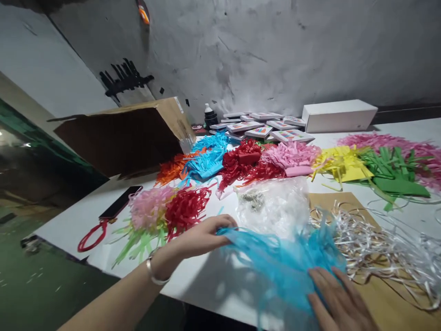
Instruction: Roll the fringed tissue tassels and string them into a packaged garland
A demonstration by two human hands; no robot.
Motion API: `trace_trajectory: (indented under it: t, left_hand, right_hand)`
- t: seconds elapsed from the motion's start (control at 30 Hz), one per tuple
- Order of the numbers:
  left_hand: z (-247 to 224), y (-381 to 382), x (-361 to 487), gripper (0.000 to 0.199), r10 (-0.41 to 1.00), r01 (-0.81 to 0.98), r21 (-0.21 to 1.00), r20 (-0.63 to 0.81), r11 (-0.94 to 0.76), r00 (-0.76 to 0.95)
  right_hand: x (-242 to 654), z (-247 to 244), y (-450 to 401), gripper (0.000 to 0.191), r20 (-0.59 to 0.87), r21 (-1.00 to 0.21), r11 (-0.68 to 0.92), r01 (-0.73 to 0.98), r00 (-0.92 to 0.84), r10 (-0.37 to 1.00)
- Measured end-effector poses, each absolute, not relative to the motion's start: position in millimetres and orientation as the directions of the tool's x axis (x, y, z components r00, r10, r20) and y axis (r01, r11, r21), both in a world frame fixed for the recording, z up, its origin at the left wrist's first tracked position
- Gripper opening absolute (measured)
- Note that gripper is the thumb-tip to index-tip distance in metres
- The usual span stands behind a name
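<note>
Blue paper fringe [275,259], blurred by motion, stretches between my two hands above the front of the white table. My left hand [210,234], with a silver bangle at the wrist, is closed on the left end of the blue strips. Over the right part of the same fringe lies my right hand [336,294], palm down, its fingers apart. Just behind the blue strips is a clear plastic bag [275,207]. Silver and white ribbon strands [375,243] lie on brown paper [389,299] to the right.
Red, pink and pale green fringes [188,207] lie left, beside a phone [120,202] with a red strap. Coloured bundles [241,161] line the middle. Behind stand an open cardboard box [175,122], small flat boxes [260,132], a dark bottle [209,118] and a white box [339,117].
</note>
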State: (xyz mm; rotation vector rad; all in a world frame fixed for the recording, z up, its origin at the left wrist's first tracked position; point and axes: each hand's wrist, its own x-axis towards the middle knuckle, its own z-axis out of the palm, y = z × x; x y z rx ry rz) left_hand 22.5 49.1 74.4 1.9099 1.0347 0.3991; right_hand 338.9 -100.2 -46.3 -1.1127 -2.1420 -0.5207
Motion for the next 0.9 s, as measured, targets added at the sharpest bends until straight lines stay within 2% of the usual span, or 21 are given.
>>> trace_trajectory:
  t: [0.07,0.1,0.13,0.2,0.3,0.37,0.47,0.53,0.6,0.67,0.73,0.8,0.9]
  left_hand:
    - [73.8,36.6,-4.2,0.015,0.895,0.623,0.709,0.023,-0.329,0.446]
    - [72.4,26.9,-12.5,0.016,0.915,0.666,0.651,0.117,-0.364,0.386]
    - [69.9,15.3,-16.5,0.021,0.910,0.685,0.604,0.202,-0.407,0.363]
    - [60.5,-10.5,-11.3,0.032,0.841,0.638,0.552,0.297,-0.537,0.451]
    - [33.6,-43.6,19.6,0.053,0.635,0.430,0.533,0.290,-0.729,0.716]
    - [10.8,-54.6,41.5,0.054,0.554,0.386,0.472,0.292,-0.792,0.780]
    - [-16.6,-53.5,54.8,0.031,0.586,0.424,0.454,0.310,-0.783,0.749]
    - [-24.9,-46.1,49.1,0.025,0.606,0.447,0.448,0.321,-0.774,0.728]
    - [-26.3,-38.8,37.6,0.024,0.598,0.452,0.424,0.328,-0.785,0.731]
    - [-24.3,-34.5,26.5,0.025,0.581,0.444,0.405,0.332,-0.800,0.743]
    - [-21.8,-33.4,19.6,0.026,0.565,0.430,0.399,0.334,-0.810,0.754]
    - [-19.9,-34.0,17.4,0.028,0.562,0.424,0.404,0.330,-0.810,0.759]
    - [-18.1,-34.9,20.2,0.029,0.564,0.416,0.419,0.336,-0.807,0.755]
  right_hand:
    - [306.2,-54.7,-98.8,0.038,0.676,0.062,0.602,0.796,-0.477,0.561]
    - [292.5,-58.1,-98.9,0.040,0.677,0.023,0.603,0.797,-0.456,0.578]
    - [280.4,-60.8,-99.3,0.042,0.682,-0.036,0.594,0.804,-0.414,0.602]
    - [261.3,-63.7,-100.5,0.043,0.689,-0.146,0.576,0.805,-0.335,0.643]
    - [244.4,-61.9,-101.2,0.040,0.700,-0.214,0.578,0.787,-0.290,0.653]
    - [242.7,-58.2,-100.6,0.039,0.719,-0.229,0.576,0.784,-0.262,0.643]
    - [258.9,-53.3,-100.4,0.035,0.676,-0.142,0.584,0.799,-0.353,0.647]
    - [279.7,-52.6,-102.2,0.035,0.586,-0.034,0.606,0.795,-0.475,0.657]
    - [302.1,-54.3,-106.3,0.036,0.536,0.021,0.596,0.803,-0.512,0.671]
    - [320.6,-56.5,-111.6,0.035,0.550,-0.007,0.537,0.843,-0.446,0.706]
    - [333.2,-55.9,-116.3,0.032,0.551,-0.126,0.423,0.897,-0.291,0.782]
    - [340.4,-50.1,-118.0,0.033,0.514,-0.199,0.360,0.912,-0.216,0.830]
    - [339.1,-32.4,-113.5,0.037,0.554,-0.133,0.451,0.883,-0.311,0.772]
